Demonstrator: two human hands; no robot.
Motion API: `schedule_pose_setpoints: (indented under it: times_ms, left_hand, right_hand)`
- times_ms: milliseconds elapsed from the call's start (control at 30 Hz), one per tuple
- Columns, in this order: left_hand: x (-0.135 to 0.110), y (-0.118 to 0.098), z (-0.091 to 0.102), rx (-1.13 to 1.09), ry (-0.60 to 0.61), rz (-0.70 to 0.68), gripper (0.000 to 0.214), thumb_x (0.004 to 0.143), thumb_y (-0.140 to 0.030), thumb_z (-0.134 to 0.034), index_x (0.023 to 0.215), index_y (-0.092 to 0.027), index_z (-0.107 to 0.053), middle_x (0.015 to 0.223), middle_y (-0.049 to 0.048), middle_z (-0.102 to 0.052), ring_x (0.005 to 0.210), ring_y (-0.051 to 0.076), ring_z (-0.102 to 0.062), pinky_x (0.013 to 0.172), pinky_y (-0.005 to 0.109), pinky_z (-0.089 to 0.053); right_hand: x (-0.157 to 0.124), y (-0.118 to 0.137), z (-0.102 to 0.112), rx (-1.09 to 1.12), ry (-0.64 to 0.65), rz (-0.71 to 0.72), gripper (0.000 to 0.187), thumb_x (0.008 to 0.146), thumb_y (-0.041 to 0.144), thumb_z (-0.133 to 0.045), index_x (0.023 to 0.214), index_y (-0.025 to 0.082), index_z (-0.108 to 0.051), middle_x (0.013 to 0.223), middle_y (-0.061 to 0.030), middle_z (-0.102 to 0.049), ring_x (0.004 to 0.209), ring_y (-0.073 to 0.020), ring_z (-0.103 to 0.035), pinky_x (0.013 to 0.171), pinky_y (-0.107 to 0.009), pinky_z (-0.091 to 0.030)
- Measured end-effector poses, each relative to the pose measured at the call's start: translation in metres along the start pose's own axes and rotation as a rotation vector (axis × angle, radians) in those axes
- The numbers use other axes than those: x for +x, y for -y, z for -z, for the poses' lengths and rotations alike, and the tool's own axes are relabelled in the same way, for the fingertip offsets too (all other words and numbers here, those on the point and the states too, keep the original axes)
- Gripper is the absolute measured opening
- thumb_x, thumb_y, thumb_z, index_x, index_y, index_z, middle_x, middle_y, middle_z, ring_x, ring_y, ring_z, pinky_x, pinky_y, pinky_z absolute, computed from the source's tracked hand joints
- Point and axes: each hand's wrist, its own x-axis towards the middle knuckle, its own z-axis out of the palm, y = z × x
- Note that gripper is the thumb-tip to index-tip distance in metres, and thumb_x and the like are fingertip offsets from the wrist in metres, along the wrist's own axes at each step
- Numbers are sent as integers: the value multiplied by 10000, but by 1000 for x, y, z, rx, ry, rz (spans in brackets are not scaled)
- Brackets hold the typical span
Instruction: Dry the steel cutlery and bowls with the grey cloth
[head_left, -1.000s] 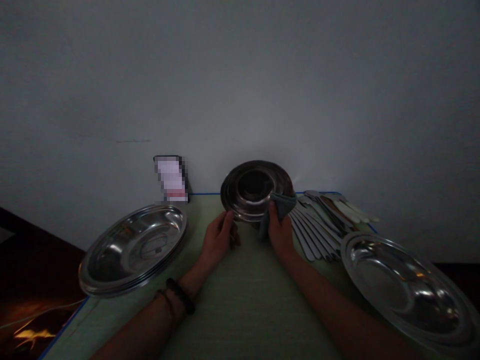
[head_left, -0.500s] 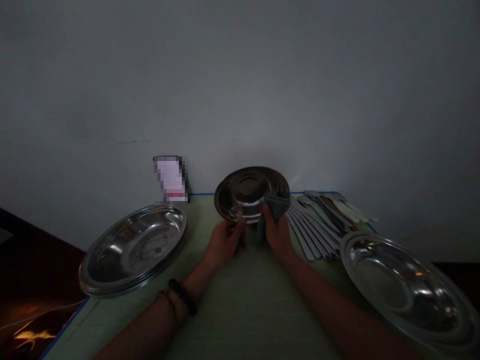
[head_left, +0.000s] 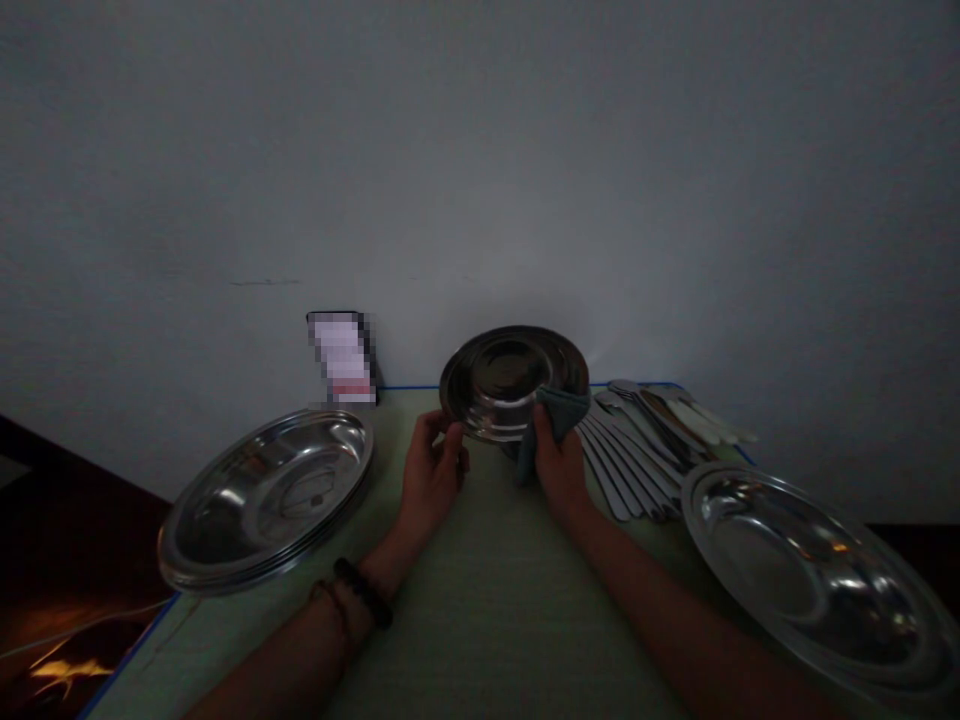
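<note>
I hold a shiny steel plate (head_left: 504,378) tilted up above the far middle of the pale green table (head_left: 480,590). My left hand (head_left: 430,478) grips its left rim with curled fingers. My right hand (head_left: 556,468) presses a grey cloth (head_left: 556,412) against the plate's right rim, thumb on top of the cloth. The plate's hollow faces me.
A stack of steel plates (head_left: 266,495) sits at the left edge of the table, and another steel plate (head_left: 817,575) lies at the right. Several flat metal utensils (head_left: 637,445) fan out behind the right plate. A small dark upright object (head_left: 343,356) leans on the wall.
The plate has turned in my hands and shifted slightly right and up. My left hand has slid along the left rim; the cloth hand stays on the right rim.
</note>
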Motion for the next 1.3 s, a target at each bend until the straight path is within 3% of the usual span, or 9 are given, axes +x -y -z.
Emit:
schedule_pose_setpoints:
  times_ms: [133,300,633,800,900,1000,1133,1200,1300]
  left_hand:
    - [3,1,5,69,132,61,209,788,-398,-560,797,-201,-490,490,-89,-435,378,56,-389,352,149,-301]
    - [2,0,2,194,274,72,193,708,-361,-644,736,-171,-631,496,-33,-519,430,95,-447,373,183,-313]
    - [7,1,7,77,17,6,260,794,-445,-546,857,-193,-541,500,-77,-436,405,69,-403,385,163,-318]
    - [7,0,7,248,116,-165,169,747,-346,-604,719,-180,-617,737,15,-579,647,123,-542,539,211,-435]
    - [4,-2,1,247,222,-146,145,736,-326,-617,754,-185,-649,887,50,-634,772,160,-581,615,240,-463]
    - [2,-2,-2,186,181,-71,187,753,-356,-607,832,-186,-616,776,22,-636,644,128,-567,542,218,-437]
    - [4,-1,4,99,46,1,237,784,-421,-560,847,-193,-541,500,-77,-462,407,78,-410,387,180,-307]
    - [7,0,7,106,32,-25,223,781,-409,-565,827,-191,-550,493,-81,-439,409,76,-403,394,180,-311]
    - [8,0,7,192,113,-111,168,742,-348,-609,756,-181,-608,670,-6,-581,574,108,-527,517,209,-422]
  right_hand:
    - [0,0,1,9,-14,1,505,781,600,-460,833,143,-669,824,-96,-705,833,-216,-637,715,-295,-462]
    - [-4,3,-1,-20,142,37,481,777,586,-480,807,149,-679,773,-85,-706,778,-214,-632,675,-290,-463]
    - [0,2,1,4,0,-9,505,780,600,-459,808,142,-669,829,-99,-710,839,-218,-641,699,-282,-462]
    - [-1,2,1,13,69,3,496,780,594,-469,834,147,-677,824,-86,-712,827,-211,-646,683,-276,-464]
    - [-3,4,1,24,117,14,488,778,587,-474,843,150,-681,811,-83,-712,814,-213,-648,683,-282,-469]
    - [-3,4,1,29,73,20,490,782,580,-471,877,147,-680,853,-98,-712,842,-218,-646,694,-288,-473]
    - [-1,3,2,-5,19,-13,499,777,591,-466,807,143,-682,770,-96,-707,789,-219,-650,642,-284,-474]
    - [0,2,2,-2,22,-6,497,777,590,-470,817,140,-679,780,-92,-708,791,-213,-648,647,-283,-475]
    - [-1,1,1,4,52,1,498,770,591,-483,838,137,-676,794,-87,-709,793,-208,-646,648,-278,-475]
